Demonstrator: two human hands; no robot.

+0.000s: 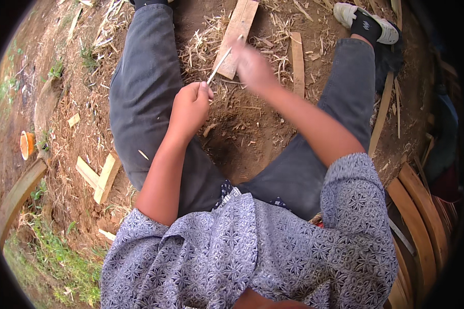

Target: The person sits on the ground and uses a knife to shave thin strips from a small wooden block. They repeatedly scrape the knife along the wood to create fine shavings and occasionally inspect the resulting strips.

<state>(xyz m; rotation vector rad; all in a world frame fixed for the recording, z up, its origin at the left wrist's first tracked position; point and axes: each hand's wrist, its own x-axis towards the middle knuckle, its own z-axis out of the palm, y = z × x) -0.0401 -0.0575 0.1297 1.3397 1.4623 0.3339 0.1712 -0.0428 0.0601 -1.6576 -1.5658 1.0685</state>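
Your left hand (191,105) is clenched on the near end of a thin pale sliver (220,63) — your blurred right hand (253,67) grips its far end, above the wooden board (238,31) on the dirt ground (237,139).

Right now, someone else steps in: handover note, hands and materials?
Left hand: closed on the near end of a thin pale strip.
Right hand: at the strip's far end, blurred, grip unclear.
Strip spans between the hands, above a wooden plank on the dirt between the legs.
Done: shavings litter the ground.
Left: cannot tell how much more the strip needs.
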